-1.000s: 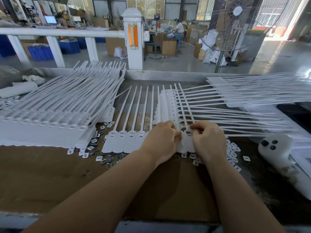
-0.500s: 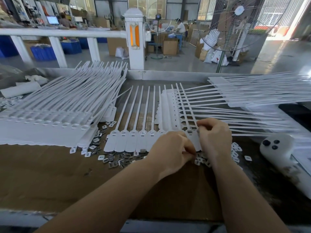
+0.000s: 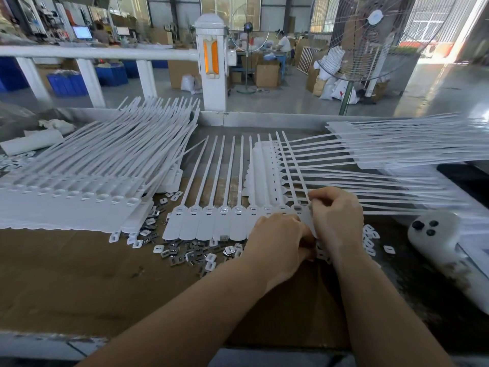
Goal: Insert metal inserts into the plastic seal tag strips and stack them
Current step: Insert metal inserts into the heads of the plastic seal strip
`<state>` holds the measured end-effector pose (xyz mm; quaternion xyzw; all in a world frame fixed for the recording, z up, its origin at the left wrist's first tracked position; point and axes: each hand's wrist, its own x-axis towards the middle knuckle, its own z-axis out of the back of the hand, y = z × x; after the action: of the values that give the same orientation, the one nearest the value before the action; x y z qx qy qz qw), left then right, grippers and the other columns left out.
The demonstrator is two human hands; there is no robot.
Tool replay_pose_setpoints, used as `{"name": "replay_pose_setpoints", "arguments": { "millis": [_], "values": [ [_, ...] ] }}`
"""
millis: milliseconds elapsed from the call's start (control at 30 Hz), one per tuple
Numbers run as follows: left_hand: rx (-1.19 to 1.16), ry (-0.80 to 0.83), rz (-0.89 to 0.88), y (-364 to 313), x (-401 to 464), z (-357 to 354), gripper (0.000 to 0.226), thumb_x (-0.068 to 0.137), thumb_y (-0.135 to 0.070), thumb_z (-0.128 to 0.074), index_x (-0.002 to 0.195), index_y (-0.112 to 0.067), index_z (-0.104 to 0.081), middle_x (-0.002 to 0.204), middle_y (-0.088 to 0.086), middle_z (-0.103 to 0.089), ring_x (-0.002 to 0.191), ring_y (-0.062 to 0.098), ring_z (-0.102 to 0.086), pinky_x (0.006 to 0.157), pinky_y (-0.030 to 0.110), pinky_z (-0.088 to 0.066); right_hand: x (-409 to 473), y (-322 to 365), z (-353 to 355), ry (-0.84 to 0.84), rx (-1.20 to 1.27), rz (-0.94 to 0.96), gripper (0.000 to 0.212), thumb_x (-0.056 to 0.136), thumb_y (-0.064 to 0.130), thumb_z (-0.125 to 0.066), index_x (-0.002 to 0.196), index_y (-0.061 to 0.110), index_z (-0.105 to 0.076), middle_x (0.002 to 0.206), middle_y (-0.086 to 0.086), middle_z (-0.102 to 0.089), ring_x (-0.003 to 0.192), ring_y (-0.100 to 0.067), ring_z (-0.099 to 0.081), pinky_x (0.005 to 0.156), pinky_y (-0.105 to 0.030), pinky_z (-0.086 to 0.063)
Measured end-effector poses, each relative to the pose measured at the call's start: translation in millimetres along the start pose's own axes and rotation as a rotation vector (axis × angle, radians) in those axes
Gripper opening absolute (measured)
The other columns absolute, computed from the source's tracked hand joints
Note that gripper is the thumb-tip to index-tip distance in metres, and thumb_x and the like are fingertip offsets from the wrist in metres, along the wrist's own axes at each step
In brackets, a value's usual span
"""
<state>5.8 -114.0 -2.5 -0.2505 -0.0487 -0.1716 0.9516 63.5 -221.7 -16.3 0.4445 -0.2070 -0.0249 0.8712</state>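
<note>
Presently, both hands work at the right end of the strip [image 3: 211,221], a joined row of white seal tags lying flat on the cardboard [image 3: 79,274] with its tails pointing away from the person. The left hand [image 3: 277,242] is curled, knuckles up, at the near edge of the strip's right-hand tags; its fingertips are hidden, so whether it grips the strip or an insert cannot be told. The right hand [image 3: 336,221] pinches the rightmost tag of the strip at its slotted head, thumb and fingers closed on the plastic.

Several heads left of the hands show metal in their slots; others look unfilled.

Loose inserts [image 3: 190,252] lie scattered on the cardboard just in front of the strip, with more beside its left end and a few white ones to the right of the right hand.

Left of the strip lies a stack [image 3: 66,192] of strips, tails fanned away. Behind and right of the strip lies a second pile [image 3: 383,154], its tails running rightward, one of its strips crossing under the strip's tails. A white device [image 3: 436,234] with three dark buttons lies right of the strip.
</note>
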Motion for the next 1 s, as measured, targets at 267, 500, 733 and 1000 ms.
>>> {"name": "replay_pose_setpoints", "arguments": {
  "millis": [267, 500, 733, 1000],
  "values": [
    [-0.183, -0.069, 0.068, 11, 2, 3, 0.005, 0.083, -0.021, -0.068, 0.084, -0.026, -0.066, 0.074, -0.019, -0.048, 0.069, 0.000, -0.046, 0.067, 0.016, -0.035, -1, 1, 1, 0.009, 0.018, -0.018, 0.021, 0.088, 0.008, -0.054, 0.094, 0.018, -0.070, 0.089, 0.004, -0.065, 0.084, -0.017, -0.060, 0.077, -0.036, -0.052],
    [-0.365, -0.234, 0.220, 27, 20, 17, 0.014, 0.084, -0.016, -0.067, 0.097, -0.018, -0.073, 0.093, -0.005, -0.071, 0.086, 0.005, -0.062, 0.081, 0.012, -0.043, 0, 1, 2, 0.008, 0.028, -0.034, 0.020, 0.089, 0.010, -0.054, 0.095, 0.019, -0.070, 0.088, 0.006, -0.063, 0.083, -0.014, -0.059, 0.077, -0.030, -0.050],
    [-0.267, -0.246, 0.214, 26, 37, 13, 0.012, 0.085, -0.016, -0.066, 0.093, -0.018, -0.074, 0.091, -0.003, -0.071, 0.084, 0.008, -0.062, 0.077, 0.014, -0.042, 2, -3, 1, 0.009, 0.075, -0.065, 0.020, 0.089, 0.010, -0.053, 0.092, 0.020, -0.070, 0.089, 0.001, -0.067, 0.076, -0.015, -0.059, 0.066, -0.027, -0.045],
    [-0.140, -0.226, 0.215, 23, 46, 10, 0.012, 0.085, -0.019, -0.065, 0.094, -0.020, -0.073, 0.095, -0.001, -0.071, 0.090, 0.014, -0.062, 0.077, 0.021, -0.044, 2, -2, 1, 0.015, 0.079, -0.070, 0.020, 0.087, 0.009, -0.053, 0.092, 0.019, -0.070, 0.089, 0.000, -0.068, 0.077, -0.018, -0.060, 0.066, -0.027, -0.044]
  ]
}}
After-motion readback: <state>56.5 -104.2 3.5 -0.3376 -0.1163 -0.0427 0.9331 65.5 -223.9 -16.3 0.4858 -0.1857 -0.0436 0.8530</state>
